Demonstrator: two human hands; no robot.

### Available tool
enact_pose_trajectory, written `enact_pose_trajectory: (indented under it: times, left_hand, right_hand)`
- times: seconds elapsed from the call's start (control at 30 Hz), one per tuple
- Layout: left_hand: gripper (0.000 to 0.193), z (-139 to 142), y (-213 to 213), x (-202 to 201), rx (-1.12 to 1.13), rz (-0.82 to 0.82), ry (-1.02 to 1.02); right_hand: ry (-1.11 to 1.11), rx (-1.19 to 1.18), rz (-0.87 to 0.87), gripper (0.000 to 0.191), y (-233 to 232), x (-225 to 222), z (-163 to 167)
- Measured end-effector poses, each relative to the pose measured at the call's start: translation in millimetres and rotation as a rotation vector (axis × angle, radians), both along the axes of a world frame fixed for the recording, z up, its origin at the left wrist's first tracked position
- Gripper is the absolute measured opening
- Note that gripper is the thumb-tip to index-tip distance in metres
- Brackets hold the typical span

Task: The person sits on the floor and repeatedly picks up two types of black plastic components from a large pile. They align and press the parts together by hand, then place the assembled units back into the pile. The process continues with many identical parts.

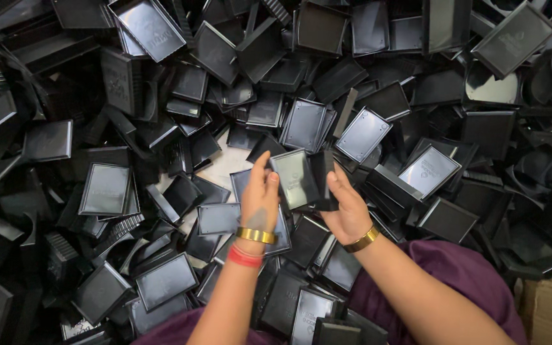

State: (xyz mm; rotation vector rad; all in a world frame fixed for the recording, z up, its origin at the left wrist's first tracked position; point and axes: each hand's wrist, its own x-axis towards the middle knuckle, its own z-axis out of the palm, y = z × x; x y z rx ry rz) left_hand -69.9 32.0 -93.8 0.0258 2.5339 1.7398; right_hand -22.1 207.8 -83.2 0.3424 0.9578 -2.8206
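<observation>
Both hands meet over the heap in the head view: left hand (260, 201) and right hand (346, 207) pinch a black tray (296, 180) by its edges (glossy, likely slippery). Loosened fingers could drop it into the tray pile (107, 188).

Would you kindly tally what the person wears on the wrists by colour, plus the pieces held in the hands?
Gold bangles: 2, one on each wrist
Red bands: 1, on the left wrist
Black tray pieces held between left hand and right hand: 2, as far as visible
Total: 5
</observation>
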Motion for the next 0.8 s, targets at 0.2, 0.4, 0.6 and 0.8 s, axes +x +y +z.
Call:
enact_pose_trajectory:
  times: [0.2, 0.4, 0.6, 0.8]
  left_hand:
    - [0.078, 13, 8, 3, -0.023, -0.089, -0.344]
    - [0.070, 11, 5, 2, 0.548, -0.306, -0.295]
    - [0.062, -5, 5, -1, 0.683, -0.204, -0.330]
    - [0.087, 9, 8, 6, 0.813, -0.334, -0.336]
  right_hand:
    - [0.072, 0.112, 0.046, 0.061, -5, 7, 2]
    - [0.101, 0.231, 0.040, 0.060, -6, 9, -5]
    - [0.159, 0.361, -0.033, 0.059, -1, 6, -2]
    - [0.389, 1.014, -0.061, 0.060, -3, 13, 16]
